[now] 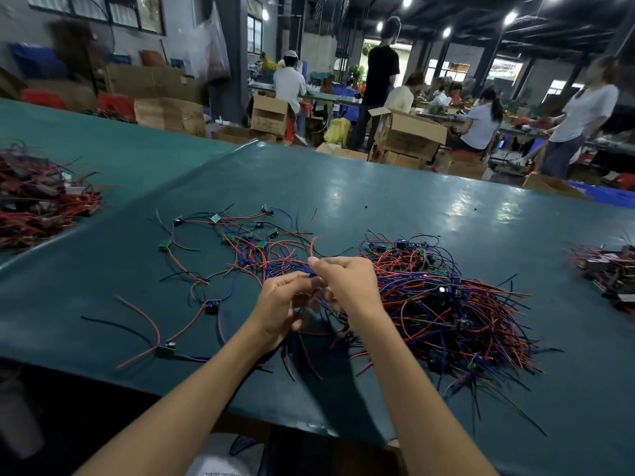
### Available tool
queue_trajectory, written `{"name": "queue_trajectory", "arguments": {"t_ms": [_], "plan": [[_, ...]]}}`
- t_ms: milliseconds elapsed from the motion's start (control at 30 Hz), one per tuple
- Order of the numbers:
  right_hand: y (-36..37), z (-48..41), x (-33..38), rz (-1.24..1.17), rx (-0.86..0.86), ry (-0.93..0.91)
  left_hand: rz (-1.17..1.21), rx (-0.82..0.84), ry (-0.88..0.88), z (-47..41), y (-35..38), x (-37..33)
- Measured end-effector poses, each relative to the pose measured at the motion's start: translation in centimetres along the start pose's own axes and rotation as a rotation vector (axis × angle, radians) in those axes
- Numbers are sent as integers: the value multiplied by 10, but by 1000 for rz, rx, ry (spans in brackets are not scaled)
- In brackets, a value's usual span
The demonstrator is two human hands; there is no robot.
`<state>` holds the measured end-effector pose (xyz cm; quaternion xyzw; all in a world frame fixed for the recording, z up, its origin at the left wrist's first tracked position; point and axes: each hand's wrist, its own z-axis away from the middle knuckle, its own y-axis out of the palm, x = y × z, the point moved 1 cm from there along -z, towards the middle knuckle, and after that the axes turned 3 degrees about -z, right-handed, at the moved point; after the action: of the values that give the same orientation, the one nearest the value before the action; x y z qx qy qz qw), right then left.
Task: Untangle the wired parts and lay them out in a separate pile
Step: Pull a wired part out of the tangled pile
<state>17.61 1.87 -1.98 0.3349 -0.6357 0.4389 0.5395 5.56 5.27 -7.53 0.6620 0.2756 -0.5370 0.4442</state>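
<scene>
Hands meet at the centre of the frame, raised a little above the teal table cover (429, 201). Right hand (347, 286): thumb and forefinger pinch the held wires (313, 274), a few blue and red strands. Left hand (281, 304): fingers curled round the same strands just below and to the left, almost touching the right hand. The strands trail down and to the right into the tangled heap (457, 310), a dense mass of red, blue and black leads with small dark components, which fills the right-centre of the frame. The separated parts (226, 235), small green boards each with loose leads, lie spread apart in the left-centre. One single part (166, 348) lies apart at lower left. Further wire piles sit at the left edge (37, 204) and the right edge (608, 266). Cardboard boxes (409, 132) and seated and standing workers (481, 121) occupy the upper background.
</scene>
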Motion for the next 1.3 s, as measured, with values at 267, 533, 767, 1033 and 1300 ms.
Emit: {"name": "queue_trajectory", "arguments": {"t_ms": [267, 533, 767, 1033, 1300], "plan": [[-17, -20, 8, 8, 217, 231, 33, 33, -32, -4, -1, 4], [-26, -35, 23, 311, 53, -33, 15, 6, -69, -3, -3, 3], [-31, -65, 47, 463, -87, -108, 55, 27, -87, -3, -3, 3], [-33, -80, 43, 428, -64, 41, 51, 21, -90, -3, -3, 4], [-20, -77, 38, 53, -143, 58, 60, -30, -64, -1, -2, 5]]}}
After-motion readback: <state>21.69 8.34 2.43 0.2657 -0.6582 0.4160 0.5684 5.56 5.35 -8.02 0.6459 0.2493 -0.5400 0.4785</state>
